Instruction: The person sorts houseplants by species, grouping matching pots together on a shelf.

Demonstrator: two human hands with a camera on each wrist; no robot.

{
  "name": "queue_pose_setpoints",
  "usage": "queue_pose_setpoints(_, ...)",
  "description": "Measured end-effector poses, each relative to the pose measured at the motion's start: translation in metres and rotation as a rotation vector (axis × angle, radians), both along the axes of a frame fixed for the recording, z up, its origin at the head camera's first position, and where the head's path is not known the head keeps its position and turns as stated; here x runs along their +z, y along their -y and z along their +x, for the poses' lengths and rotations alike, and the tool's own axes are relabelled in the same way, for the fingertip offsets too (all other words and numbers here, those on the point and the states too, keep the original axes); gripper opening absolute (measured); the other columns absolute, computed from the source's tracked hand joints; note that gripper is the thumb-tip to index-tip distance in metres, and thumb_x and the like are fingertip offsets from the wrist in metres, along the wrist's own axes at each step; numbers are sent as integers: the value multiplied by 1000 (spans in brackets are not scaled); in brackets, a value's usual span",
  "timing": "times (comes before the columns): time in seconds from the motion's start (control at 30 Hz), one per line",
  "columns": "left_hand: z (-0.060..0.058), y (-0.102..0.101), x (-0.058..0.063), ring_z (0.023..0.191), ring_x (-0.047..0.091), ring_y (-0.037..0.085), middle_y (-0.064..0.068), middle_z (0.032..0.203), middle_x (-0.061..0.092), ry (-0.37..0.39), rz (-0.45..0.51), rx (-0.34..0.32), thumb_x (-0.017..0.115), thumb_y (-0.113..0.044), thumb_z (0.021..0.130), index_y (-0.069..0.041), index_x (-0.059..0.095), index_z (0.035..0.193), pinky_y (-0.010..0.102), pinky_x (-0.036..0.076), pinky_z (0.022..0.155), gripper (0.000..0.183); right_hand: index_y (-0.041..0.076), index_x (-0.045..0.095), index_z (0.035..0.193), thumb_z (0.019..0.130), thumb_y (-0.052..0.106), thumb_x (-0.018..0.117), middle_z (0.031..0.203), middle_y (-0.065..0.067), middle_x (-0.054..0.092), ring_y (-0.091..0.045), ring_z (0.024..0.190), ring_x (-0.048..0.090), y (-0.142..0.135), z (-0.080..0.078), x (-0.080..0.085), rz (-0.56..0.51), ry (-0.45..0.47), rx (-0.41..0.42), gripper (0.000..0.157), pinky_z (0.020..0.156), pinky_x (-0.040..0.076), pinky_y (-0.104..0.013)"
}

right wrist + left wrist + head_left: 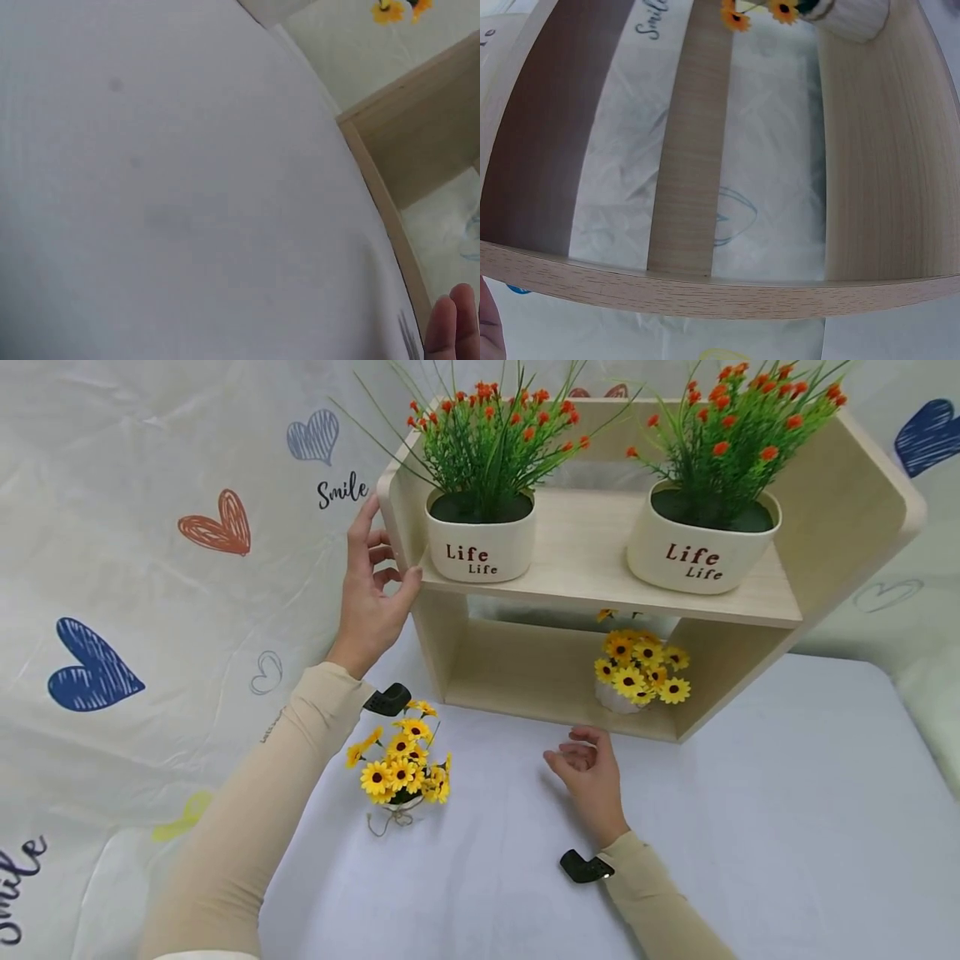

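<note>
My left hand [375,602] is at the left side panel of a pale wooden two-tier shelf [570,552], thumb by the front edge and bent fingers against the outer face. A bit of that hand shows at the lower left of the left wrist view. In front of the shelf, above the white table, my right hand [592,781] has loosely curled fingers with nothing in them. It is nearest the lower tier, where a small pot of yellow flowers [637,668] stands at the right. Another small pot of yellow flowers [401,768] stands on the table below my left wrist.
On the upper tier stand two white "Life" pots with red-flowered grass, a left pot [482,547] and a right pot [701,556]. A white cloth [525,893] covers the table. Behind and to the left hangs a pale backdrop [187,635] printed with hearts.
</note>
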State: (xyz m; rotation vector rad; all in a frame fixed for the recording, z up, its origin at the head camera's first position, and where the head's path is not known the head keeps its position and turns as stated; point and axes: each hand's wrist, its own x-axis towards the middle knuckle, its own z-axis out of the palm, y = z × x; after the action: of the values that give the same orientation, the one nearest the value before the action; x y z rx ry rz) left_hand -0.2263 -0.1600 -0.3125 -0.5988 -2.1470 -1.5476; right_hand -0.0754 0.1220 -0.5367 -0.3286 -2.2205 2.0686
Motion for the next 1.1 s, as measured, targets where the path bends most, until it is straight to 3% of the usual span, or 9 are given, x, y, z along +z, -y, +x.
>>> queue_pose_setpoints(0.17, 1, 1, 0, 117, 54, 12, 15, 139, 49, 1, -7, 5, 63, -4, 97, -20, 21, 162, 23, 50, 95, 79, 4, 49, 135, 86, 12, 83, 132, -15, 56, -6, 96, 66, 18, 3, -2, 28, -26, 134, 61, 81, 55, -14)
queue_pose_setpoints(0.6, -2, 4, -2, 114, 55, 12, 16, 137, 48, 4, 7, 1, 63, -4, 97, -19, 21, 162, 22, 51, 94, 79, 4, 52, 134, 81, 15, 88, 130, -17, 60, -32, 105, 66, 50, 3, -3, 70, -93, 309, 64, 85, 57, -22)
queue_pose_setpoints(0.8, -2, 4, -1, 114, 55, 13, 16, 138, 49, 10, 8, 2, 63, -4, 97, -18, 21, 162, 23, 52, 96, 79, 5, 54, 133, 80, 18, 89, 130, -15, 61, -30, 105, 67, 67, 2, -1, 96, -131, 379, 65, 85, 59, -29)
queue_pose_setpoints(1.1, -3, 2, 0, 116, 54, 12, 15, 138, 49, 22, -1, -2, 64, -5, 97, -18, 21, 162, 24, 52, 96, 78, 8, 54, 134, 79, 21, 90, 132, -11, 62, -26, 107, 67, 90, 2, 3, 153, -107, 473, 67, 89, 58, -32)
